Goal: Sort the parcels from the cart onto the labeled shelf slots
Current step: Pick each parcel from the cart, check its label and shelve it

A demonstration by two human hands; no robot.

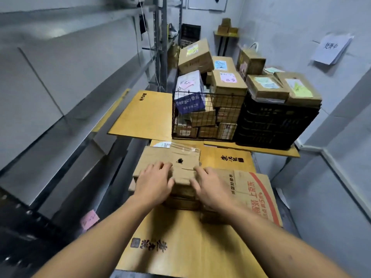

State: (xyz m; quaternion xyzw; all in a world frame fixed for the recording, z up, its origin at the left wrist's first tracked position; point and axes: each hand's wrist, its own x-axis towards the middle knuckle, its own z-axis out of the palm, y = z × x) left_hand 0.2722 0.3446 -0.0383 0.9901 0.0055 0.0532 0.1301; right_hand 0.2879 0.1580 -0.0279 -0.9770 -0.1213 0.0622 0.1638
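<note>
Head view: parcel point(170, 163) lies on the table point(180, 247), long axis left-right, directly under both hands. Left hand point(153, 182) and right hand point(209, 186) rest fingers spread on its near edge, equally near; shelf point(66, 117) lies left.

My left hand point(153, 182) and right hand point(210, 188) are bare, no gloves or rings; both forearms run uncovered, no sleeves, no watch.
</note>
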